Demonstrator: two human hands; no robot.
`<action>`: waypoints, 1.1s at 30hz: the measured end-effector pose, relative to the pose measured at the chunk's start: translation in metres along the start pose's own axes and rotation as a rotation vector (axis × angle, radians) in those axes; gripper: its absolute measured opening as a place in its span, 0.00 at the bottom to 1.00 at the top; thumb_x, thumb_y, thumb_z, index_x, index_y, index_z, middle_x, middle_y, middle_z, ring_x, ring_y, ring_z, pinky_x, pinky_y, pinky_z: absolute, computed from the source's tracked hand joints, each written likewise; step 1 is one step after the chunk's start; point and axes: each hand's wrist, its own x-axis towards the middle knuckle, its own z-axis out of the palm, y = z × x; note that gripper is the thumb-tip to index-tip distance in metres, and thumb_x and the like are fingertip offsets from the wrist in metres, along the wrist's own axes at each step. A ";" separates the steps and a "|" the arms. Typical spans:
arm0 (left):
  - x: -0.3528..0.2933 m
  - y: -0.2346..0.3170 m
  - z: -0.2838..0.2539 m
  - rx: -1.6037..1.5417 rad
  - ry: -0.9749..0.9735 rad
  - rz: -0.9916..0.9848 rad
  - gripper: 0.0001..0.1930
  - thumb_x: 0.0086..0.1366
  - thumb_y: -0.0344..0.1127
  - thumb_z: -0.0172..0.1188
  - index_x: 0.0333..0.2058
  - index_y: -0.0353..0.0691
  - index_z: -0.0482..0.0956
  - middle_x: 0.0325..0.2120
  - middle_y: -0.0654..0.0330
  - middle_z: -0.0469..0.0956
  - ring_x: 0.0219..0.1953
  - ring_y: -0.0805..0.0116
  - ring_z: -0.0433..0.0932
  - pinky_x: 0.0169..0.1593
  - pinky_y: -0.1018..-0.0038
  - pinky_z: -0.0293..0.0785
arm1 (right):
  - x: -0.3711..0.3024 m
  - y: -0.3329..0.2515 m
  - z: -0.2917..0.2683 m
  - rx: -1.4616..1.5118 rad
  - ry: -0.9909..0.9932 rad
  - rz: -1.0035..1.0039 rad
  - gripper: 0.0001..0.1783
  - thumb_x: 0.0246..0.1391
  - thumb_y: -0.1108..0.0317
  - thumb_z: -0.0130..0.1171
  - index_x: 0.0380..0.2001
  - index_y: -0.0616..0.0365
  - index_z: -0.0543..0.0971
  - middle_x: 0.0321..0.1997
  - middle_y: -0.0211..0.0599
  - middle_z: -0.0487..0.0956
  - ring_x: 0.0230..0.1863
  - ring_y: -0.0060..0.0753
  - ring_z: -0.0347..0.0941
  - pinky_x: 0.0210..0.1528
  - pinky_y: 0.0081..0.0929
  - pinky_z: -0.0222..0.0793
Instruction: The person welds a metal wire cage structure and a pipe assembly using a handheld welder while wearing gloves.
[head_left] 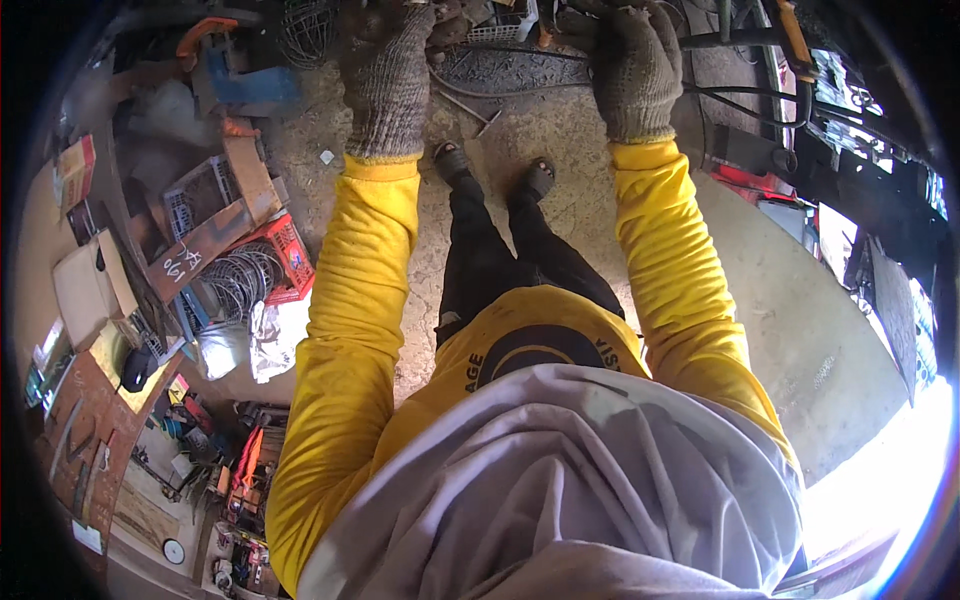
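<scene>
Both my hands wear grey-brown knit gloves and reach to the far edge of the head view. My left hand [385,85] is curled closed, its fingertips partly cut off by that edge. Well to its right, my right hand [637,80] is also bent into a closed grip, thumb side toward the middle. Whatever either hand holds is hidden by the gloves and the picture's edge. Between the hands, farther off, sits a white plastic basket [492,33] among dark, cluttered parts. A thin rod [488,124] and a cable lie on the floor just nearer than these.
On the left stand a red plastic crate [291,258], coiled wire [240,282] and a rusty metal frame [205,252]. A brown workbench [95,440] with tools is at the near left. To the right are a large pale panel [800,320] and an orange-handled tool [795,42] among black hoses.
</scene>
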 end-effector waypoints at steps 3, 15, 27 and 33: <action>0.002 -0.006 0.000 0.142 0.068 0.021 0.16 0.64 0.41 0.62 0.46 0.39 0.80 0.42 0.58 0.82 0.44 0.65 0.80 0.49 0.69 0.74 | 0.000 0.010 -0.009 -0.092 0.047 -0.006 0.15 0.62 0.68 0.52 0.50 0.63 0.73 0.40 0.42 0.79 0.37 0.36 0.78 0.42 0.32 0.77; 0.001 0.006 0.001 -0.011 0.032 0.050 0.12 0.61 0.36 0.65 0.41 0.37 0.82 0.36 0.58 0.83 0.36 0.67 0.82 0.44 0.71 0.76 | 0.011 0.003 0.013 -0.459 0.035 -0.011 0.10 0.62 0.72 0.55 0.44 0.66 0.77 0.36 0.38 0.81 0.35 0.30 0.78 0.39 0.26 0.75; -0.002 0.011 0.003 -0.034 0.001 0.127 0.13 0.62 0.38 0.65 0.41 0.37 0.82 0.35 0.58 0.84 0.35 0.68 0.82 0.42 0.72 0.77 | 0.012 -0.001 0.018 -0.549 0.041 -0.029 0.10 0.62 0.70 0.55 0.42 0.66 0.78 0.31 0.37 0.80 0.30 0.26 0.75 0.34 0.24 0.73; -0.003 0.022 0.004 0.267 -0.013 0.187 0.17 0.65 0.44 0.59 0.46 0.39 0.80 0.39 0.57 0.82 0.41 0.64 0.80 0.47 0.68 0.74 | 0.009 0.010 0.015 -0.540 0.073 -0.086 0.11 0.59 0.67 0.60 0.40 0.63 0.81 0.30 0.34 0.83 0.30 0.21 0.78 0.36 0.19 0.74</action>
